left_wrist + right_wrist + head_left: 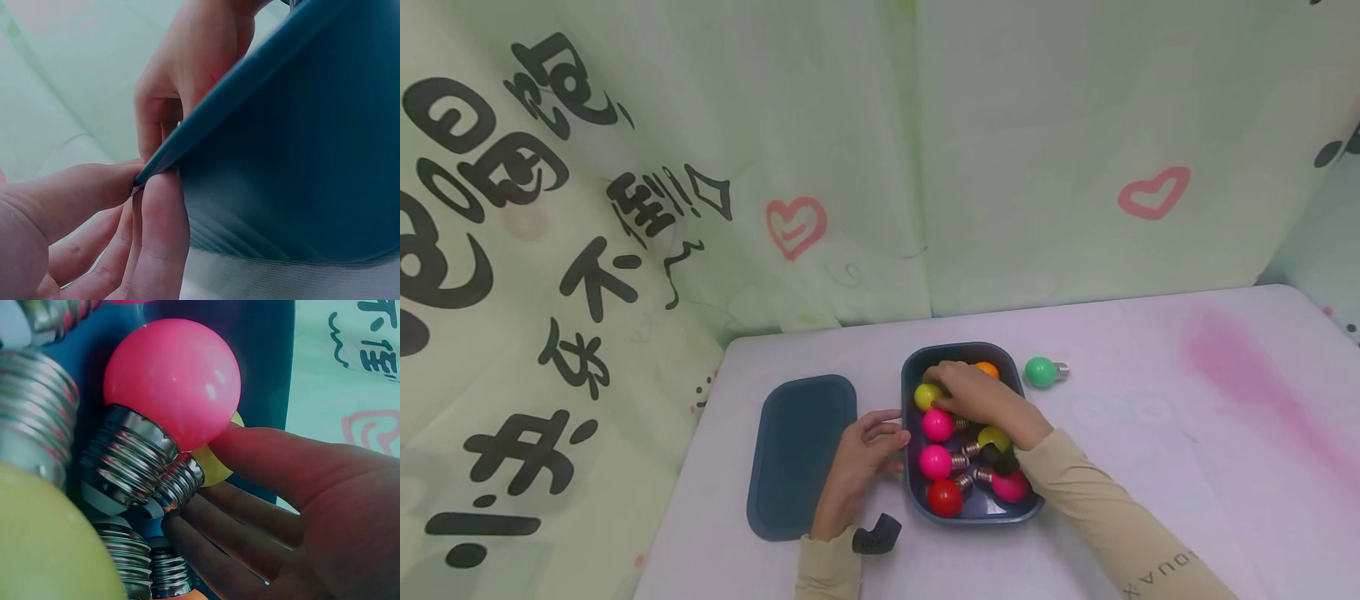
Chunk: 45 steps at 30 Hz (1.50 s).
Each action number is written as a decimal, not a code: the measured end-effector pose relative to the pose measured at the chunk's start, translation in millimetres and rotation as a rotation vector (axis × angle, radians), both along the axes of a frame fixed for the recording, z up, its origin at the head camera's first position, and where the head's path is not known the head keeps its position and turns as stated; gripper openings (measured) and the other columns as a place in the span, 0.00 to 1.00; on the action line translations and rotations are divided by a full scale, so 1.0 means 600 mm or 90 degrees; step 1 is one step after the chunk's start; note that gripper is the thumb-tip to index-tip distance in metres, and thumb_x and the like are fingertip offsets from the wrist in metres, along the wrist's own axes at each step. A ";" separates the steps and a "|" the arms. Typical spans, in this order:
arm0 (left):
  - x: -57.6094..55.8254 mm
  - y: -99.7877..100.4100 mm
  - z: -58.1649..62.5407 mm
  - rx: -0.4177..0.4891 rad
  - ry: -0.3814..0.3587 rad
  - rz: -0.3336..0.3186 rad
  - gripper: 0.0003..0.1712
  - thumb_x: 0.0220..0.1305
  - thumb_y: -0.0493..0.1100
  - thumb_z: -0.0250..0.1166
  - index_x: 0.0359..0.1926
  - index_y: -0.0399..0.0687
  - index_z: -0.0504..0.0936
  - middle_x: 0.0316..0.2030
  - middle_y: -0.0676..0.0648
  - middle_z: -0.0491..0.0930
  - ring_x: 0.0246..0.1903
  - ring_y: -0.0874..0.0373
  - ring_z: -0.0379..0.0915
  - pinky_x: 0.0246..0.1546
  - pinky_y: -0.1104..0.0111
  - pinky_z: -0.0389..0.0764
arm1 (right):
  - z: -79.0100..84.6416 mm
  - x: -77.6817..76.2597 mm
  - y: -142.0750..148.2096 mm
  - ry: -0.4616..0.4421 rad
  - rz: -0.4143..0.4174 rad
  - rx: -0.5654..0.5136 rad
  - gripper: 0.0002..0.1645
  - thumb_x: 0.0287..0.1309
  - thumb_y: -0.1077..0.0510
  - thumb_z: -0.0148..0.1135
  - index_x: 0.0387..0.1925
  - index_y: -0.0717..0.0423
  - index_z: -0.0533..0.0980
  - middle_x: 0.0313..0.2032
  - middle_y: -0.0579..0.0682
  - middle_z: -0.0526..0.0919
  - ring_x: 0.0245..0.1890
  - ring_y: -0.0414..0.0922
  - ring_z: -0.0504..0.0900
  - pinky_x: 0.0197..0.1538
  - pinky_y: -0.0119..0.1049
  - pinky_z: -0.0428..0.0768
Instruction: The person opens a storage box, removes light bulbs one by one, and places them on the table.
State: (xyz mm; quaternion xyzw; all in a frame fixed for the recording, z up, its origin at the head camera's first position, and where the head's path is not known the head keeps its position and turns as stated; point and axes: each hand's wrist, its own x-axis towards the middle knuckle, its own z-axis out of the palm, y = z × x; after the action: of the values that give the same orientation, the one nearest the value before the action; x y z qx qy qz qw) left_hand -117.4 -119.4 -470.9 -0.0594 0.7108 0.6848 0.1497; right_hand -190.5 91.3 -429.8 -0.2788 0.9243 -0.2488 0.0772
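A dark blue plastic tray [977,522] holds several round light bulbs with silver screw bases. My left hand [868,446] pinches the tray's left rim between thumb and fingers; the left wrist view shows the tray wall [300,156] close up. Inside the tray, near its far left corner, my right hand [973,392] holds a yellow bulb [927,397] between thumb and fingers. In the right wrist view a pink bulb [172,381] partly hides that yellow bulb [212,465]. An orange bulb [988,368] lies just beyond the right hand.
Left of the tray lies a flat dark blue lid [801,450]. A green bulb [1041,372] rests on the white tablecloth [1150,467], right of the tray. Nearer in the tray are a red bulb [944,498] and other bulbs. A patterned curtain [1037,167] hangs behind the table.
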 end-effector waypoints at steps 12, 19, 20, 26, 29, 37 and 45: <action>-0.001 0.000 0.003 0.018 -0.003 0.000 0.25 0.63 0.44 0.69 0.60 0.44 0.77 0.46 0.44 0.82 0.43 0.55 0.81 0.38 0.65 0.86 | -0.004 -0.001 -0.001 -0.007 0.008 -0.017 0.22 0.62 0.60 0.66 0.57 0.61 0.78 0.51 0.57 0.83 0.54 0.55 0.80 0.62 0.52 0.77; 0.001 0.000 0.001 0.012 0.003 0.000 0.25 0.63 0.45 0.69 0.60 0.44 0.77 0.47 0.43 0.81 0.43 0.54 0.81 0.38 0.64 0.86 | 0.006 0.005 0.004 0.021 0.011 -0.039 0.21 0.61 0.59 0.67 0.56 0.59 0.79 0.47 0.54 0.84 0.50 0.52 0.81 0.59 0.50 0.79; 0.001 0.000 0.001 0.012 0.003 0.000 0.25 0.63 0.45 0.69 0.60 0.44 0.78 0.47 0.43 0.81 0.43 0.54 0.81 0.38 0.64 0.86 | 0.008 0.007 0.006 0.024 0.010 -0.039 0.21 0.61 0.58 0.67 0.56 0.59 0.79 0.47 0.54 0.84 0.50 0.52 0.82 0.58 0.50 0.80; 0.001 0.001 0.001 0.014 0.000 0.004 0.25 0.63 0.45 0.70 0.59 0.44 0.78 0.46 0.44 0.82 0.42 0.55 0.81 0.37 0.65 0.86 | 0.027 0.013 0.018 0.041 0.003 -0.029 0.21 0.59 0.58 0.69 0.55 0.57 0.80 0.46 0.53 0.85 0.48 0.51 0.83 0.57 0.50 0.81; 0.001 0.001 0.003 0.019 0.004 0.004 0.25 0.62 0.44 0.70 0.60 0.44 0.78 0.46 0.44 0.82 0.41 0.55 0.81 0.36 0.65 0.86 | 0.034 0.015 0.024 0.047 0.004 -0.027 0.22 0.58 0.59 0.70 0.55 0.57 0.80 0.45 0.52 0.85 0.48 0.51 0.83 0.57 0.50 0.81; 0.000 0.001 0.002 0.019 0.003 0.005 0.26 0.61 0.45 0.71 0.60 0.44 0.78 0.46 0.44 0.82 0.42 0.55 0.81 0.37 0.65 0.86 | 0.044 0.018 0.042 0.039 -0.003 -0.034 0.23 0.59 0.58 0.69 0.56 0.57 0.79 0.49 0.53 0.85 0.51 0.51 0.82 0.57 0.49 0.81; 0.000 0.002 -0.001 0.010 -0.004 0.011 0.25 0.62 0.45 0.71 0.59 0.46 0.78 0.46 0.44 0.82 0.42 0.55 0.82 0.37 0.65 0.86 | 0.059 0.028 0.062 0.052 -0.003 -0.069 0.23 0.57 0.62 0.70 0.54 0.59 0.79 0.49 0.55 0.84 0.50 0.54 0.82 0.54 0.49 0.82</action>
State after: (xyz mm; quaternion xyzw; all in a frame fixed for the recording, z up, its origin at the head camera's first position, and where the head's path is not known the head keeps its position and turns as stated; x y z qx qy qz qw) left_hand -117.4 -118.2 -471.3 -0.0665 0.7046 0.6912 0.1464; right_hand -173.7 128.8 -394.4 -0.2902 0.9125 -0.2874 0.0239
